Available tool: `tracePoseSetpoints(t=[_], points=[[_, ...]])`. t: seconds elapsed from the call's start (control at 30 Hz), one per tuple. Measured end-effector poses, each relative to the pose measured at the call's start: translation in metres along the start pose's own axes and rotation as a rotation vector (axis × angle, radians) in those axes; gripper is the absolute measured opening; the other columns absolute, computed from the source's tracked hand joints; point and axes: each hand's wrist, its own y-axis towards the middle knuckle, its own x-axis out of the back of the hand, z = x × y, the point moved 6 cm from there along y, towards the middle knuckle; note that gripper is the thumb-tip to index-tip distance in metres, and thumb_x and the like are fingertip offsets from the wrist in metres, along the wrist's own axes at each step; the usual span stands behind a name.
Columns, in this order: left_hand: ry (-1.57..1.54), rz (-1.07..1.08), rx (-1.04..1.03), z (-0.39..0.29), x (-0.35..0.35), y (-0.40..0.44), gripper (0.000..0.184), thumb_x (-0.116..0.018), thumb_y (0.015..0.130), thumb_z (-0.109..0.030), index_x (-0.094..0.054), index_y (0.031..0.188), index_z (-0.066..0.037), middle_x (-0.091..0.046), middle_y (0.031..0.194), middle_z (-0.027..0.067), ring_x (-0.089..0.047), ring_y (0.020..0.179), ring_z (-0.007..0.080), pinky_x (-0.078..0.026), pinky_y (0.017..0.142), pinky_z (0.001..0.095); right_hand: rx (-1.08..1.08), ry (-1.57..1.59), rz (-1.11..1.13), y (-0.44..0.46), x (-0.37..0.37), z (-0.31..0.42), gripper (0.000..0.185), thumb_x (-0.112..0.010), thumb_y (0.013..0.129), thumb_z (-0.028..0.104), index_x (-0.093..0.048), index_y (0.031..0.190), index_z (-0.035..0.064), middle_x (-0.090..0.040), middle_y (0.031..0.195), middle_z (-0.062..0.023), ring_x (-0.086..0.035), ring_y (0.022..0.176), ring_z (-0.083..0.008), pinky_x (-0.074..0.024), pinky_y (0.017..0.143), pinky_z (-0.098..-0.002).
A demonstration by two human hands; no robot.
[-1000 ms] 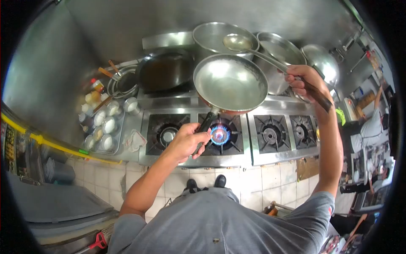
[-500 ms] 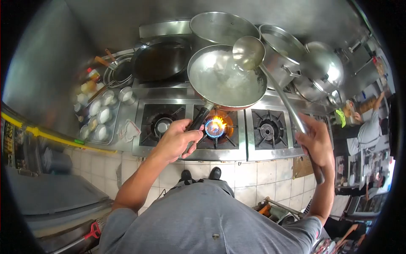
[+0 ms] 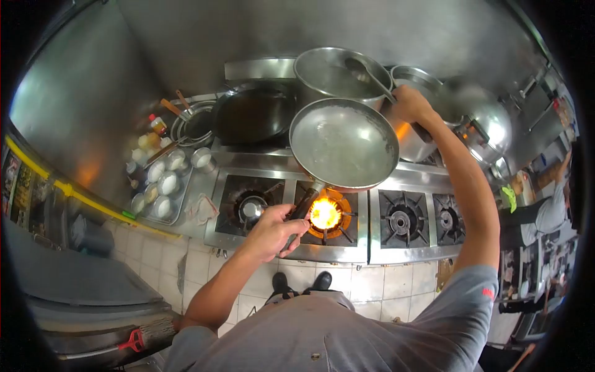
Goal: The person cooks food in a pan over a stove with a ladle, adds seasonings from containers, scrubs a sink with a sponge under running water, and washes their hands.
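Note:
My left hand (image 3: 280, 234) is wrapped round the black handle of a metal frying pan (image 3: 344, 146). The pan is raised above and behind a lit gas burner (image 3: 325, 214), and pale, shiny liquid seems to cover its bottom. Farther back, my right hand (image 3: 411, 104) grips a long-handled ladle (image 3: 379, 85), whose bowl is inside a large metal pot (image 3: 301, 79). Whether the bowl is in liquid I cannot tell. The pan's rim overlaps the front of that pot in this view.
Unlit burners (image 3: 401, 220) flank the flame. A wide dark pan (image 3: 254, 115) is at the back left, beside a tray of several white-filled containers (image 3: 167, 183). A second pot (image 3: 421, 146) and a domed metal vessel (image 3: 493, 127) are at the right. Other people work far right.
The ladle has moved from over the frying pan, where liquid was pouring, back into the large pot. My right arm now reaches forward. The burner flame looks brighter and more orange.

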Motion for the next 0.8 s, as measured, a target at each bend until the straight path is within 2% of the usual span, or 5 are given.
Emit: tracePoseSetpoints(t=[0.13,0.2,0.23,0.3,0.8], points=[[-0.022,0.005,-0.029,-0.001,-0.003,0.001,0.026,-0.068,0.090,-0.012,-0.059,0.110,0.001,-0.057,0.073,0.0032,-0.050,0.049,0.0089,-0.031,0.034,0.0247,0.249,-0.199,0.447,0.090,-0.064,-0.009,0.019,-0.063,0.081,0.012,-0.073,0.086,-0.0024,-0.072,0.089,-0.0208,-0.072,0.081,-0.0279,-0.0552,0.062,-0.0416],[-0.018,0.000,-0.036,0.001,-0.005,0.002,0.026,-0.067,0.090,-0.011,-0.059,0.111,0.001,-0.057,0.073,0.0032,-0.051,0.049,0.0090,-0.031,0.034,0.0246,-0.404,0.944,0.503,0.072,-0.066,-0.017,0.014,-0.063,0.087,0.011,-0.066,0.084,-0.0027,-0.066,0.081,-0.0118,-0.064,0.068,-0.0160,-0.0470,0.050,-0.0320],[-0.011,0.002,-0.040,0.001,-0.005,0.002,0.025,-0.067,0.090,-0.011,-0.059,0.111,0.001,-0.057,0.073,0.0033,-0.051,0.049,0.0090,-0.031,0.034,0.0246,-0.403,0.944,0.502,0.062,-0.063,-0.013,0.014,-0.063,0.087,0.011,-0.066,0.084,-0.0027,-0.066,0.081,-0.0118,-0.064,0.068,-0.0160,-0.0470,0.050,-0.0320],[-0.008,-0.006,-0.030,-0.002,-0.006,0.000,0.025,-0.066,0.090,-0.010,-0.059,0.111,0.000,-0.057,0.073,0.0033,-0.051,0.049,0.0090,-0.030,0.034,0.0244,-0.425,1.826,0.636,0.037,-0.062,0.010,0.012,-0.061,0.092,0.008,-0.055,0.086,-0.0001,-0.057,0.081,-0.0057,-0.054,0.061,-0.0089,-0.0383,0.044,-0.0235],[-0.002,0.002,-0.034,-0.003,-0.002,0.001,0.024,-0.067,0.090,-0.012,-0.061,0.111,-0.002,-0.055,0.072,0.0017,-0.050,0.051,0.0074,-0.030,0.035,0.0233,-0.341,1.449,0.302,-0.125,0.048,0.018,0.016,-0.054,0.097,0.014,-0.053,0.086,0.0034,-0.053,0.071,-0.0012,-0.039,0.043,-0.0021,-0.0320,0.035,-0.0175]])
